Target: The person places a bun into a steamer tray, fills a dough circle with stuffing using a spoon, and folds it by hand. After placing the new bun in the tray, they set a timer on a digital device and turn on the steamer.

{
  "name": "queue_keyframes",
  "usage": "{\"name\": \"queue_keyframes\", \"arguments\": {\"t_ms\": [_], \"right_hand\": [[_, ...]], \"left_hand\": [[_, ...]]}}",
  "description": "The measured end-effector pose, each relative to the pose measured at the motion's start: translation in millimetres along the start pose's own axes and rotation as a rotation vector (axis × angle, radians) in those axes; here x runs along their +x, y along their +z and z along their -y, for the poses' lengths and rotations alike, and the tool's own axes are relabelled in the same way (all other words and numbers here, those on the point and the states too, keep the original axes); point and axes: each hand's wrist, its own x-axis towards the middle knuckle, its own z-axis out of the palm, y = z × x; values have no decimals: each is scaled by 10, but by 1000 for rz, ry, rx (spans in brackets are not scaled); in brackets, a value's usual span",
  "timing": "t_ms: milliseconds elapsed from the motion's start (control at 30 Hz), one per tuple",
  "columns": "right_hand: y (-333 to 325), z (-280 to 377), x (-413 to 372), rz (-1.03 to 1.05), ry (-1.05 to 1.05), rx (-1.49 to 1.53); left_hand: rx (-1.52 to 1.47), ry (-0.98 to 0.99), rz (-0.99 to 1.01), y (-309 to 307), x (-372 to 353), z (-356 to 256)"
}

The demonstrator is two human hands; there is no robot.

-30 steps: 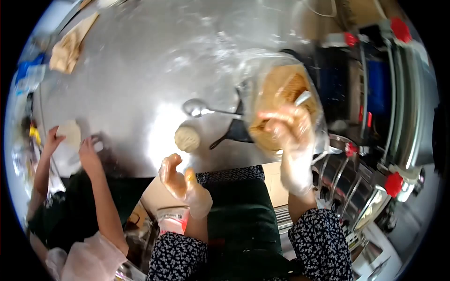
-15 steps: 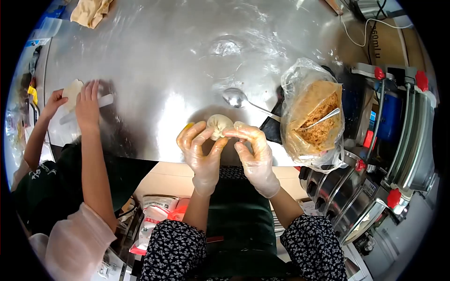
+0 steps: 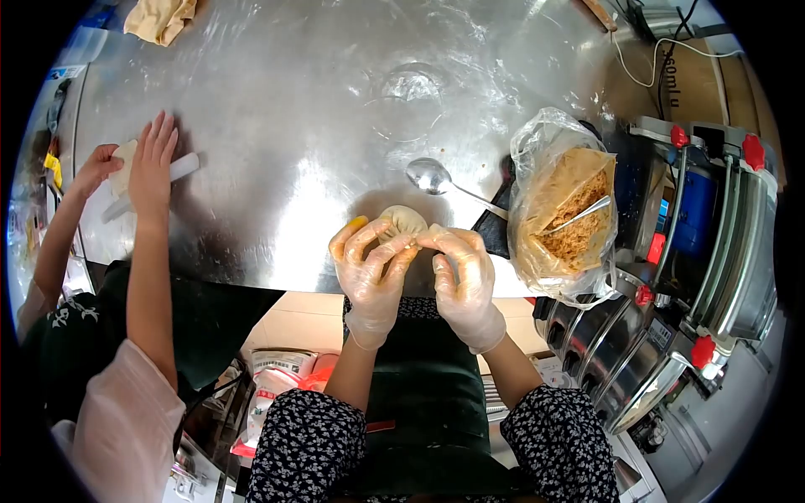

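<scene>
A pale, pleated dough bun [image 3: 402, 223] is held between my two hands at the near edge of the steel table [image 3: 277, 109]. My left hand [image 3: 369, 272], in a clear glove, has its fingers curled round the bun's left and near side. The gloved fingertips of my right hand [image 3: 464, 281] pinch the bun's right edge. Beyond it, to the right, lies a metal spoon [image 3: 429, 176]. Further right, a clear plastic bag [image 3: 537, 134] holds brown crumbly filling [image 3: 579, 226] with a spoon handle stuck in it.
At the left, a co-worker's hands [image 3: 151, 168] work a dough sheet [image 3: 124, 168] over a white rolling pin [image 3: 184, 166]. A beige cloth [image 3: 159, 18] lies at the far left. Metal equipment with red knobs [image 3: 703, 352] and a cardboard box [image 3: 692, 84] stand at the right.
Both my hands have shifted slightly right with the bun, and my right fingertips are closer to my left ones. The co-worker's flat hand has moved forward over the rolling pin.
</scene>
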Motion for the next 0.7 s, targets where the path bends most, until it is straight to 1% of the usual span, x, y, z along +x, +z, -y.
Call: {"name": "queue_keyframes", "arguments": {"t_ms": [100, 133, 167, 233, 267, 367, 400, 433, 467, 500, 567, 600, 633, 700], "right_hand": [[-28, 27, 24, -29, 52, 33], [-45, 32, -4, -41, 159, 97], [-19, 11, -41, -70, 286, 250], [9, 75, -68, -106, 464, 515], [42, 106, -76, -92, 466, 560], [181, 175, -87, -40, 480, 664], [231, 172, -95, -18, 486, 679], [286, 158, -103, 3, 490, 692], [352, 116, -124, -74, 477, 747], [399, 83, -133, -103, 477, 742], [472, 78, -127, -170, 483, 730], [482, 200, -83, -139, 533, 804], [513, 212, -85, -141, 504, 754], [508, 278, -72, -190, 540, 887]], "left_hand": [[-57, -18, 6, -10, -9, 40], [-82, -27, 6, -14, -15, 59], [-179, -100, -16, -18, -30, 71], [-373, -245, -58, -32, -86, 92], [-572, -350, 9, -58, -97, 74], [-805, -512, 34, -16, -76, -72], [-805, -529, 154, -21, -99, -68], [-845, -514, 166, -4, -82, -103], [-832, -488, 143, 25, -68, -76], [-817, -464, 121, 56, -52, -65], [-840, -617, 109, 89, -1, -210], [-850, -648, 117, 76, 29, -271], [-860, -679, 125, 62, 60, -332], [-876, -643, 164, -21, 97, -418]]}}
